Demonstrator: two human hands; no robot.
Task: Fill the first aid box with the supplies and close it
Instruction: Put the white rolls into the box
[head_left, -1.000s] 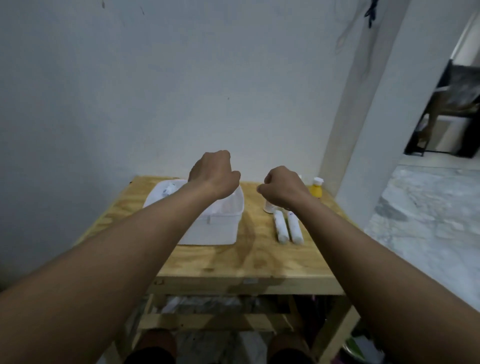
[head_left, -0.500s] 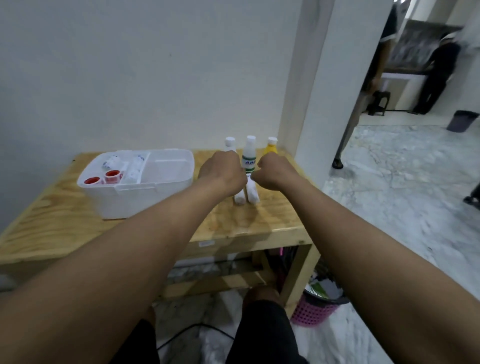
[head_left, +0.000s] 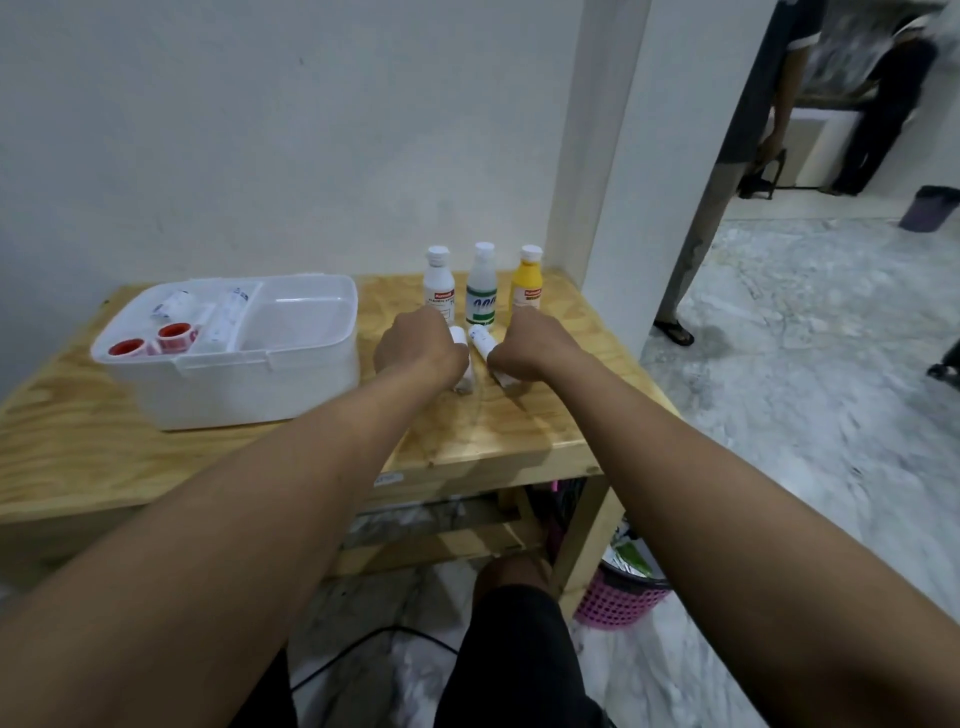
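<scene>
We take the open white first aid box (head_left: 260, 384) as our landmark: it sits on the wooden table (head_left: 78, 447), lid off, its left compartment holding two red-and-white tape rolls (head_left: 156, 340) toward its near edge and wrapped bandage rolls (head_left: 179, 304) toward its far edge, its right compartment bare. Just to the right of the box we see two white bandage rolls lying side by side on the table. Our left hand (head_left: 421, 348) is curled over the roll nearer the box (head_left: 460, 335), and our right hand (head_left: 524, 345) is curled over the roll farther from the box (head_left: 482, 340); both fists look closed on their rolls, though the fingers are hidden from us. Beyond the hands, further from us than the box's right end, three bottles stand upright in a row: a white bottle with a red label (head_left: 439, 286) nearest the box, then a clear bottle with a green label (head_left: 482, 288), then a yellow bottle (head_left: 527, 283).
</scene>
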